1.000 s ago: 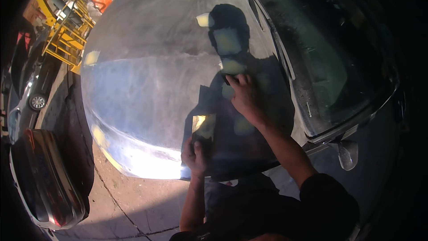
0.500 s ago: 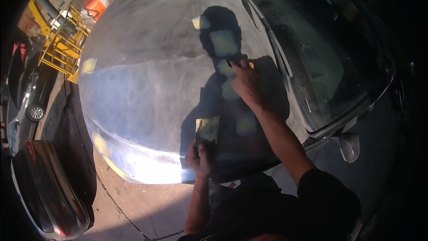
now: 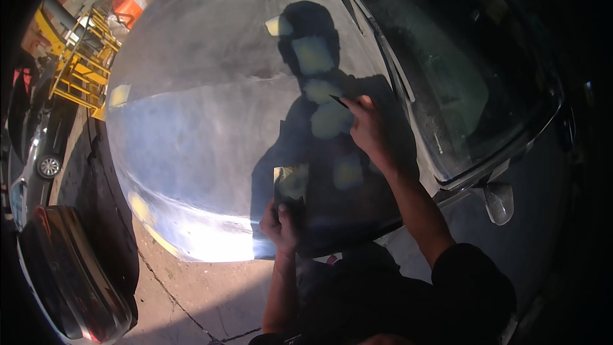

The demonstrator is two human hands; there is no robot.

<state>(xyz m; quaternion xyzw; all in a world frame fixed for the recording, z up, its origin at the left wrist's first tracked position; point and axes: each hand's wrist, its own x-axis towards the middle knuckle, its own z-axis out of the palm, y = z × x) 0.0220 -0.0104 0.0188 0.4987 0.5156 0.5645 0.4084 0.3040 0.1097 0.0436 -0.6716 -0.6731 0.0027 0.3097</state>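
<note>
The right hand (image 3: 369, 128) has drawn back toward the windscreen (image 3: 447, 70) over the last second: half a second ago its fingers lay over the upper yellowish patch (image 3: 320, 91) on the car's hood (image 3: 211, 70), and now that patch shows almost whole, with the dark, thin spreader (image 3: 340, 101) pointing at its lower right edge. The grip is closed, the spreader pinched between thumb and fingers and held at a slant; whether its tip touches the hood or hangs just above it, I cannot tell. The rounder lower patch (image 3: 331, 120), partly hidden by the hand a second ago, is also in clearer view, just beside the fingers and close below the upper one. That probably means a stroke over the upper patch has just ended, leaving a pause in the spreading. The left hand (image 3: 280, 229) has changed little: it stays closed around the near end of a rectangular board (image 3: 278, 175), holding it over the hood's near side with a pale yellow smear (image 3: 294, 185) on its face. Some paste therefore seems available for further spreading. The squarish patch (image 3: 314, 55) farther up the hood lies apart from both hands.
</note>
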